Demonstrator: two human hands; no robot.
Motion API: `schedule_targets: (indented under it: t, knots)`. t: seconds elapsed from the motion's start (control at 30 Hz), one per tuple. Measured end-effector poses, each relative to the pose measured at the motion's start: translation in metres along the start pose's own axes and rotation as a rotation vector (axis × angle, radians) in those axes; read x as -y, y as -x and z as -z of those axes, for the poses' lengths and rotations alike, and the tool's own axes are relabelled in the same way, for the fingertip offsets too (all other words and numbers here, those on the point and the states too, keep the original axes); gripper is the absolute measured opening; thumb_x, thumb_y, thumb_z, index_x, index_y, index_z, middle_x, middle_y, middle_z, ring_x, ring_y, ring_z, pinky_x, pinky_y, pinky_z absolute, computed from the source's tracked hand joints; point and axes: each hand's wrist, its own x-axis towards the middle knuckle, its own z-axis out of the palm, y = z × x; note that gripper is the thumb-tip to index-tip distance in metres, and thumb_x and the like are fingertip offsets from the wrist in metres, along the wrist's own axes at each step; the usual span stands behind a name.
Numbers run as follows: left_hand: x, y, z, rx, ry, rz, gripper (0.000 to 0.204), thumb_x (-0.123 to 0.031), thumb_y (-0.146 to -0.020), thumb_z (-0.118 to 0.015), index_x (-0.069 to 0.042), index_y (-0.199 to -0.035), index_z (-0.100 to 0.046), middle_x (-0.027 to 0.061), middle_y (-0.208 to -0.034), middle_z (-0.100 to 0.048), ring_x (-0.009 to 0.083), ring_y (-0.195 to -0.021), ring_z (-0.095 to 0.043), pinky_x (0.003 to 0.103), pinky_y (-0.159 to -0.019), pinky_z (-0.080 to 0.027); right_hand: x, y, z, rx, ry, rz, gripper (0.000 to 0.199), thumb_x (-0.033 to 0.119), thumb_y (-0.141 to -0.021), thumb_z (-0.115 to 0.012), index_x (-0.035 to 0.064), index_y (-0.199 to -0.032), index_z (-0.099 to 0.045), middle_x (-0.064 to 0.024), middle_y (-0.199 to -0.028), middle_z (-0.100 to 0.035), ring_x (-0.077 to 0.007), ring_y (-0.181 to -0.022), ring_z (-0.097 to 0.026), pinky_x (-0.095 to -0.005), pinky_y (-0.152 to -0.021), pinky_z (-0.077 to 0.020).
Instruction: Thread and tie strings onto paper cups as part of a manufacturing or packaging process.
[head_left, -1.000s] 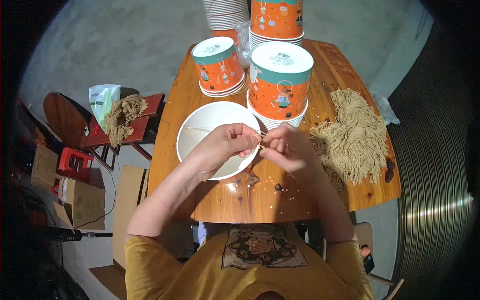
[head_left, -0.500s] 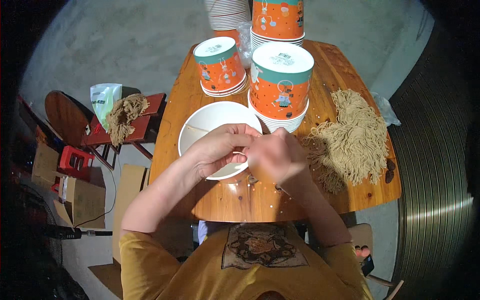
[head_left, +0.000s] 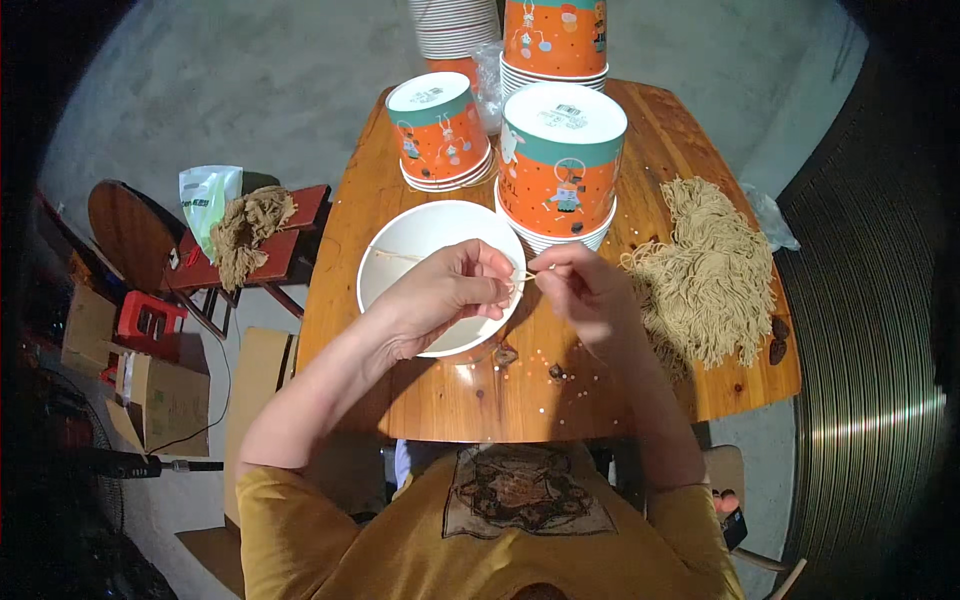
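A white-lined paper bucket (head_left: 420,226) stands mouth up at the near middle of the table. Over its right rim, my left hand (head_left: 440,295) pinches a thin beige cord (head_left: 524,277) between thumb and fingers. Just to the right, my right hand (head_left: 588,295) has its fingertips closed on the same cord, which forms a small loop between the hands. Another length of cord lies against the bucket's left inner wall. Whether a knot is tied at the rim is too small to tell.
Upturned orange and green buckets stand in stacks (head_left: 560,185) beyond my hands, with a smaller stack (head_left: 440,135) to their left. A heap of beige cords (head_left: 710,285) covers the table's right side. White bits dot the wooden tabletop (head_left: 450,405). More cords (head_left: 250,230) hang over a red stool.
My right hand, blurred and close against the left before, has drawn off to the right. A cord loop now shows between the two hands; the left hand has hardly moved.
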Motion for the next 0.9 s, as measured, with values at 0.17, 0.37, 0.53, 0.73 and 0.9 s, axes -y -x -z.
schedule_targets:
  t: [0.17,0.37,0.53,0.73,0.9]
  knots:
    - [0.007,0.002,-0.002,-0.044,-0.135,-0.112,0.023,0.006,-0.08,-0.06,-0.004,-0.098,-0.05,0.0026,-0.089,-0.052,0.0104,-0.079,-0.053,0.023,-0.072,-0.047,0.0,-0.006,-0.002,-0.068,0.129,0.23,0.01,-0.001,-0.088,-0.057,0.0036,-0.097,-0.06,0.0032,-0.071,-0.047,-0.0028,-0.062,-0.042,-0.0209,-0.054,-0.0338]
    - [0.014,0.004,-0.008,-0.132,-0.314,-0.256,0.027,0.006,-0.081,-0.06,-0.005,-0.1,-0.044,0.0021,-0.088,-0.051,0.0101,-0.078,-0.049,0.023,-0.071,-0.045,0.008,-0.007,-0.002,0.082,0.332,0.259,0.011,0.003,-0.084,-0.064,0.0028,-0.095,-0.061,-0.001,-0.073,-0.051,-0.0095,-0.059,-0.046,-0.0257,-0.053,-0.0373]
    - [0.015,0.008,-0.012,-0.191,-0.561,-0.404,0.025,0.002,-0.085,-0.058,-0.004,-0.103,-0.041,0.0054,-0.086,-0.05,0.0132,-0.081,-0.052,0.027,-0.074,-0.046,0.02,-0.01,-0.003,0.15,0.473,0.052,0.015,0.012,-0.081,-0.069,0.0041,-0.089,-0.06,-0.0105,-0.078,-0.056,-0.0243,-0.065,-0.059,-0.0348,-0.058,-0.0449]
    - [0.013,0.014,-0.014,-0.215,-0.785,-0.537,0.023,0.001,-0.087,-0.055,-0.003,-0.106,-0.043,0.0094,-0.088,-0.05,0.0184,-0.081,-0.054,0.031,-0.075,-0.047,0.026,-0.013,-0.005,0.157,0.431,-0.012,0.011,0.011,-0.081,-0.066,0.0033,-0.085,-0.06,-0.0119,-0.077,-0.056,-0.0268,-0.066,-0.06,-0.0363,-0.058,-0.0454]
    - [0.012,0.021,-0.01,-0.32,-0.841,-0.494,0.015,-0.006,-0.09,-0.056,-0.001,-0.103,-0.051,0.0091,-0.087,-0.052,0.0185,-0.075,-0.055,0.032,-0.068,-0.047,0.025,-0.012,-0.005,0.132,0.418,-0.018,0.011,0.011,-0.082,-0.066,0.0029,-0.085,-0.059,-0.0118,-0.077,-0.056,-0.0262,-0.065,-0.06,-0.0358,-0.058,-0.046]
